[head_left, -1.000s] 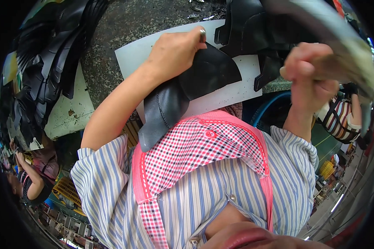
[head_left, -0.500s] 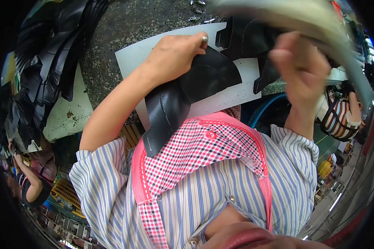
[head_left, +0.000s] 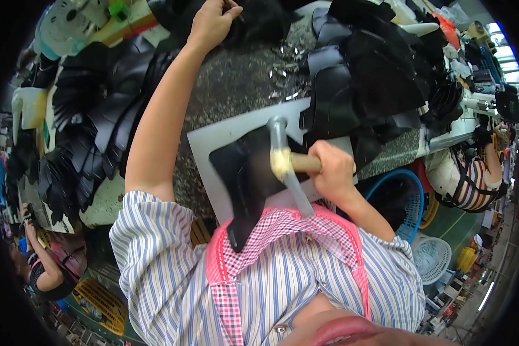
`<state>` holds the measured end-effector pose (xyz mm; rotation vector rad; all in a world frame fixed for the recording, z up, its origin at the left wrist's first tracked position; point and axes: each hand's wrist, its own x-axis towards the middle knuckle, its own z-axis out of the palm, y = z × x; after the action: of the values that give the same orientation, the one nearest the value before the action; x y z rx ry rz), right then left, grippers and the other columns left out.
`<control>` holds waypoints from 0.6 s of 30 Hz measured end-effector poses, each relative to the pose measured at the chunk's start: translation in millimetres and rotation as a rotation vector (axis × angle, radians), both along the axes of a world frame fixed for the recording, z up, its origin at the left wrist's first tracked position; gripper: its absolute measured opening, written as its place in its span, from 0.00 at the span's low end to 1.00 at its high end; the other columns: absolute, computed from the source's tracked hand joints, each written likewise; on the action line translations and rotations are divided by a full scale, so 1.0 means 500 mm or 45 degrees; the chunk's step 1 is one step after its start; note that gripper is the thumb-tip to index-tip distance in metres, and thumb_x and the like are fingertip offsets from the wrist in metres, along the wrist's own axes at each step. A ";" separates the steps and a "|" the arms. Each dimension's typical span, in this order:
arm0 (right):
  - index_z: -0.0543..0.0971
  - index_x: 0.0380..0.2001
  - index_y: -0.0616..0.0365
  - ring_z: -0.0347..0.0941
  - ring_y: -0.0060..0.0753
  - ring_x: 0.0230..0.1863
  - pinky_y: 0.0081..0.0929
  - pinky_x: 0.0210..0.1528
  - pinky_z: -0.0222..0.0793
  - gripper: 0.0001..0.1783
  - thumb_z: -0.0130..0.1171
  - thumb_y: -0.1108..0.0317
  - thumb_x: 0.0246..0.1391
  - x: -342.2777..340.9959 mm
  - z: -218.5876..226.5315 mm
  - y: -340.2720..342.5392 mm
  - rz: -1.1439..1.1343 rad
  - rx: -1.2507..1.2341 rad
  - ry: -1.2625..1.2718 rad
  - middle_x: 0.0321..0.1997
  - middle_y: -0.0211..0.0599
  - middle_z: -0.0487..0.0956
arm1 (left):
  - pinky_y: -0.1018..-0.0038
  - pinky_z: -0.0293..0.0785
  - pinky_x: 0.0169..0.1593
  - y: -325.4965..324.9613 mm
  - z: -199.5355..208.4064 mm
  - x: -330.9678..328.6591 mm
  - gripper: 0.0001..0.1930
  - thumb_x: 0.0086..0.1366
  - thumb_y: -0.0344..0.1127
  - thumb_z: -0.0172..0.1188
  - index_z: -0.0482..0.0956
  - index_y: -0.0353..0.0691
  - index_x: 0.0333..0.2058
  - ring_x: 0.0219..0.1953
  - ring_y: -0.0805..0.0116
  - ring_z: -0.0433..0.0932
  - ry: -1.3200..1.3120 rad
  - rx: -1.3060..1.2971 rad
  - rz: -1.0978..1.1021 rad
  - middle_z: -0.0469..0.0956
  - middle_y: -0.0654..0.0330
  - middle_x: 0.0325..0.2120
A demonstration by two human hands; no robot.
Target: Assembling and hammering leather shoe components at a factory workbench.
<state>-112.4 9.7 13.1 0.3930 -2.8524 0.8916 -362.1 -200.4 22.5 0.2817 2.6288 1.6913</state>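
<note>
My right hand [head_left: 334, 173] grips the wooden handle of a hammer [head_left: 278, 135]. The hammer's metal head has yellowish wrapping at its middle and hangs over a pale board [head_left: 205, 151]. Beneath it lies a curved black leather-like piece [head_left: 245, 181], its narrow end sticking out past the near edge toward the checked apron. At the far side my left hand [head_left: 210, 27], arm stretched out, has its fingers pinched on the edge of a black leather-like piece [head_left: 259, 23] in a dark heap.
Small shiny metal parts [head_left: 282, 72] lie on the speckled worktop [head_left: 225, 81]. Black pieces are stacked to the right [head_left: 363, 75] and left [head_left: 106, 127]. A blue basket [head_left: 419, 213] stands below the right edge. Other people are at both sides.
My left hand has let go of the black piece on the board and reached to the far heap. The hammer, raised and blurred before, has come down low over the board.
</note>
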 end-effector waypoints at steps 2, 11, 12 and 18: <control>0.69 0.18 0.54 0.67 0.41 0.19 0.32 0.21 0.59 0.09 0.56 0.74 0.27 -0.004 0.045 0.002 0.096 -0.093 0.019 0.18 0.35 0.69 | 0.68 0.64 0.46 -0.031 -0.037 -0.077 0.11 0.52 0.38 0.56 0.71 0.36 0.30 0.38 0.58 0.70 0.424 -0.196 -0.136 0.70 0.53 0.31; 0.71 0.23 0.58 0.71 0.42 0.33 0.28 0.32 0.64 0.05 0.55 0.73 0.40 -0.163 0.180 0.258 -0.634 0.272 0.475 0.34 0.40 0.74 | 0.70 0.62 0.47 -0.043 -0.056 -0.129 0.09 0.49 0.36 0.60 0.74 0.36 0.23 0.32 0.66 0.71 0.796 -0.396 -0.364 0.72 0.60 0.29; 0.71 0.24 0.58 0.70 0.41 0.35 0.28 0.34 0.64 0.06 0.56 0.73 0.39 -0.163 0.177 0.278 -0.647 0.370 0.571 0.38 0.40 0.73 | 0.73 0.66 0.36 -0.057 -0.040 -0.132 0.09 0.48 0.35 0.61 0.74 0.35 0.24 0.31 0.66 0.71 0.778 -0.419 -0.339 0.71 0.59 0.30; 0.70 0.26 0.64 0.67 0.21 0.36 0.17 0.38 0.63 0.10 0.61 0.73 0.41 -0.118 0.191 0.245 -0.689 -0.443 0.495 0.40 0.34 0.72 | 0.82 0.65 0.34 -0.067 0.095 -0.028 0.05 0.54 0.31 0.56 0.75 0.38 0.30 0.28 0.79 0.71 0.537 -0.266 -0.254 0.75 0.65 0.22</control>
<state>-171.4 132.2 108.4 -0.2173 -2.2151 1.0249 -376.2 -233.8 70.2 0.9533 2.9024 1.4078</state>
